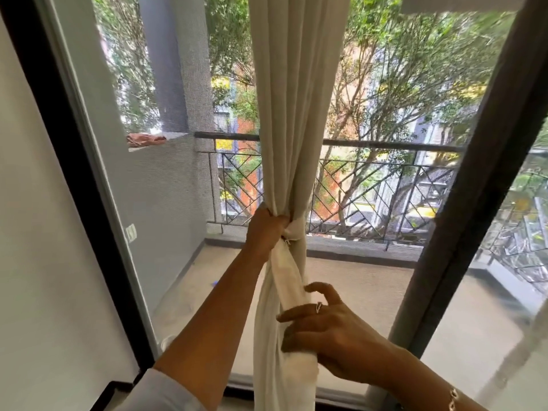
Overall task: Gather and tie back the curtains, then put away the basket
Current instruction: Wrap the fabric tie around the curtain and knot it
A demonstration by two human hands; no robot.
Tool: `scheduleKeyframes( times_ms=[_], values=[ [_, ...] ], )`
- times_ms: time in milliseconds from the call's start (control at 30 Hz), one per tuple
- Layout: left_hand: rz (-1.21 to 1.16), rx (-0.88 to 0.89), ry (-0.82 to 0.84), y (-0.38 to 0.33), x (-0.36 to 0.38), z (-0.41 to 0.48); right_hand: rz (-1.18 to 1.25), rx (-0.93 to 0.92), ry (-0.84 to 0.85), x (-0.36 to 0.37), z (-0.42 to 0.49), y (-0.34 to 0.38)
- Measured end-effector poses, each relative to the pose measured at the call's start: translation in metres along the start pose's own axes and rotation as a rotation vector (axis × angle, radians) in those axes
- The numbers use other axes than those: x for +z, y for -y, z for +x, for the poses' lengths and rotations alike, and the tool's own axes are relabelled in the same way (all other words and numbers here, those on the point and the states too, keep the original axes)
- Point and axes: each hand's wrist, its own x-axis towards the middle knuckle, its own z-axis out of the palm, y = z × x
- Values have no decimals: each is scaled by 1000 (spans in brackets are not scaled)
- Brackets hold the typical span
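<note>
A cream curtain (293, 99) hangs bunched in the middle of the window. My left hand (265, 229) grips it at the gathered waist, where a band of the same cloth (295, 232) wraps around it. A loose white strip (289, 280) runs down from that band. My right hand (329, 330) holds the lower end of the strip, thumb and lower fingers around it, upper fingers spread. No basket is in view.
Behind the curtain is a glass door with a dark frame post (474, 203) on the right and a black frame (68, 173) on the left. Outside lies a balcony with a metal railing (385, 185) and trees. A white wall (29, 232) stands at left.
</note>
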Motion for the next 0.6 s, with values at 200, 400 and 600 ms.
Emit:
scheduleKeyframes(
  times_ms=[200,400,600],
  values=[
    [-350,-114,6,14,-1,9,803,253,-462,-20,23,1],
    [-541,-126,26,24,-5,2,1238,417,-933,-50,63,-18],
    [-701,-185,-225,42,0,-2,1372,529,-914,-41,75,-31]
  ],
)
